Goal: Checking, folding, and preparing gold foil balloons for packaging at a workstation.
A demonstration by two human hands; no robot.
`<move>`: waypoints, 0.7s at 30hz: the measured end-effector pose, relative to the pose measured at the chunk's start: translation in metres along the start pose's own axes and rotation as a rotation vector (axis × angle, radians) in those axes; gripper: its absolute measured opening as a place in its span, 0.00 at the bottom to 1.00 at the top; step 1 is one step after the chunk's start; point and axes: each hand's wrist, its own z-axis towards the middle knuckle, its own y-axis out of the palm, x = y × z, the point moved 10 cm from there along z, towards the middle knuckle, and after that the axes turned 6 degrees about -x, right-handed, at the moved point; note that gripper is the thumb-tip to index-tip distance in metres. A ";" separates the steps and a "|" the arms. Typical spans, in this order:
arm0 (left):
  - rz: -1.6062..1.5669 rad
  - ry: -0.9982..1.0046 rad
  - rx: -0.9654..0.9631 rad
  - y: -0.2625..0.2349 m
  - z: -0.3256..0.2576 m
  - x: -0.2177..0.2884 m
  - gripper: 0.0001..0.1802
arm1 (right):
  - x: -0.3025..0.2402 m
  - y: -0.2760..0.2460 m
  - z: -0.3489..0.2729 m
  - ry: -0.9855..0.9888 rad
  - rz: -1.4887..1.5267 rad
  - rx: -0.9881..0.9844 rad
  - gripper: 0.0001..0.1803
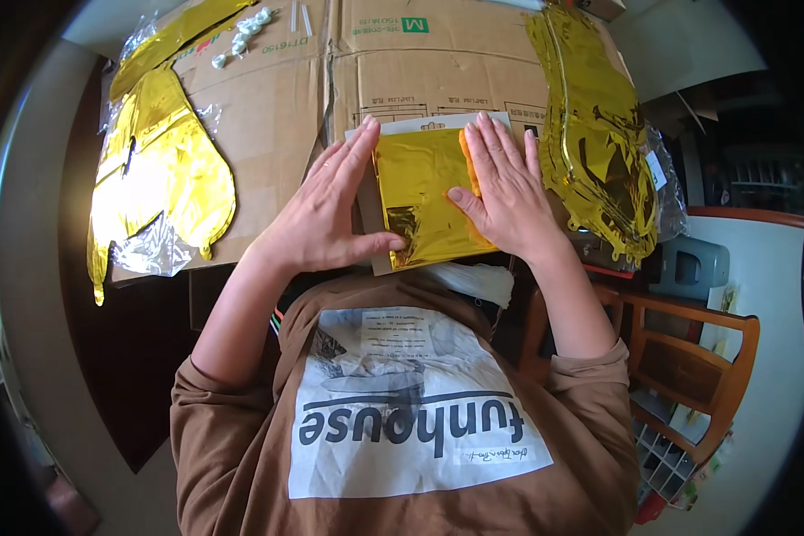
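Observation:
A folded gold foil balloon (pixel 424 179) lies on a pale card (pixel 359 217) with a hanging slot at its far edge. At the left edge of the foil rests my left hand (pixel 329 207), open, with fingers stretched out and the thumb near the foil's lower left corner. My right hand (pixel 507 189) lies flat and open on the foil's right side. Beneath its fingers and thumb shows something orange and soft-looking (pixel 465 159); most of it is hidden by the hand.
Brown cardboard (pixel 268 98) covers the table. Flattened gold foil balloons lie at the left (pixel 165 161) and right (pixel 594 134). Several white pieces (pixel 241 37) and clear straws (pixel 301 18) are at the far left. A wooden chair (pixel 688 357) stands at the right.

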 end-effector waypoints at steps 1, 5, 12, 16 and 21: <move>0.069 -0.019 0.014 -0.002 -0.002 -0.001 0.64 | -0.001 0.000 0.001 -0.004 -0.003 -0.001 0.47; 0.296 -0.035 0.075 -0.002 0.004 0.010 0.56 | -0.002 0.000 0.001 -0.016 0.007 0.016 0.47; 0.543 -0.103 0.007 0.042 0.000 0.014 0.60 | -0.002 -0.001 0.001 -0.029 0.014 0.009 0.44; 0.516 -0.095 0.004 0.036 -0.003 0.011 0.61 | -0.005 -0.001 0.004 -0.025 0.002 0.028 0.42; 0.517 -0.015 -0.057 0.031 0.010 0.000 0.66 | -0.001 -0.003 0.007 0.011 0.015 0.085 0.41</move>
